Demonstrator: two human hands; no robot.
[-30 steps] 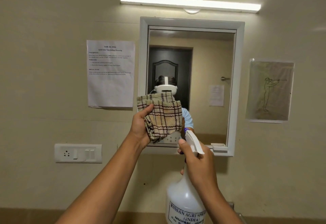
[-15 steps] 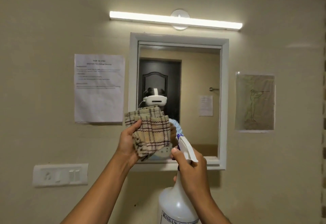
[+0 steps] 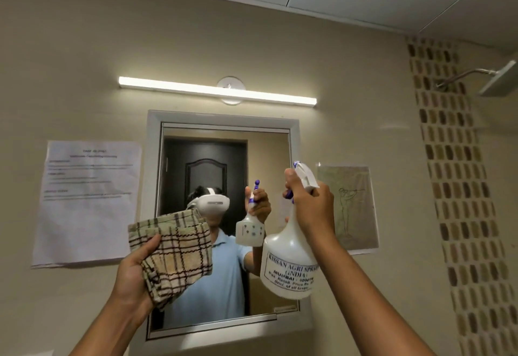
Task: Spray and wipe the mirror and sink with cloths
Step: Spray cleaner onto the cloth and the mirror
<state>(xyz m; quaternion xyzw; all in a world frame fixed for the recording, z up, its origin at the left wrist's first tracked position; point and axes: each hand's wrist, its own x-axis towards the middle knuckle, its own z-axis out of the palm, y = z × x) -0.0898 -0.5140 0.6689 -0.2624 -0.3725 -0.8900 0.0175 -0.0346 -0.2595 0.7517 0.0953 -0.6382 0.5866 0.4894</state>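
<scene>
A white-framed mirror (image 3: 196,148) hangs on the beige wall straight ahead. My left hand (image 3: 134,277) grips a folded checked cloth (image 3: 173,254), held up in front of the mirror's lower left part. My right hand (image 3: 311,207) is closed around the neck and trigger of a white spray bottle (image 3: 288,266) with a purple-tipped nozzle, raised before the mirror's right edge and pointing at the glass. The mirror reflects a person in a blue shirt with the bottle. The sink is out of view.
A tube light (image 3: 215,90) is mounted above the mirror. A printed sheet (image 3: 87,201) is taped to the wall on the left, a drawing (image 3: 347,207) on the right. A tile strip (image 3: 454,187) and a shower head (image 3: 499,79) are at far right.
The view has tilted upward, so the ceiling now shows. My right hand has lifted the spray bottle up and to the right. The cloth stays raised in my left hand.
</scene>
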